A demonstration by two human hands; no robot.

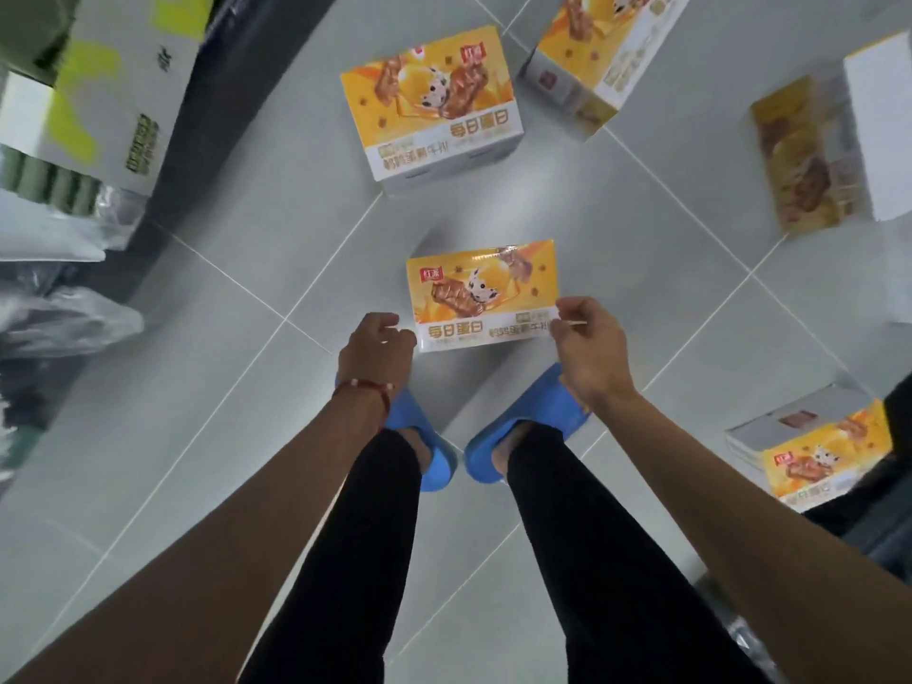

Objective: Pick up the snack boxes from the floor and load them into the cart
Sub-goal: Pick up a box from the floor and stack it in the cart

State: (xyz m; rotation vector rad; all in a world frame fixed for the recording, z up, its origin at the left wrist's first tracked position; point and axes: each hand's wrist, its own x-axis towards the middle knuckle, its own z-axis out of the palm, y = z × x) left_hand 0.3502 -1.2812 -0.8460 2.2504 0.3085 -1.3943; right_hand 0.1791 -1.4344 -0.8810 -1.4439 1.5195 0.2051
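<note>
While a white-and-lime carton (113, 81) sits far left, left hand (377, 348) curls round the near-left corner of the snack box (481, 293), yellow, reading "每日蛋白", red logo illegible. Right hand (587, 348) pinches its near-right corner, above the blue slippers (533, 427). Matching box (814, 451) lies far right.

1. A stockroom, I'd say: identical yellow-and-white cardboard snack boxes (434, 101) lie on pale grey floor tiles (222, 367) ahead of my blue foam slippers (533, 417).
2. Left of those slippers stand white-and-lime printed cartons (113, 91) and plastic-wrapped goods (64, 313).
</note>
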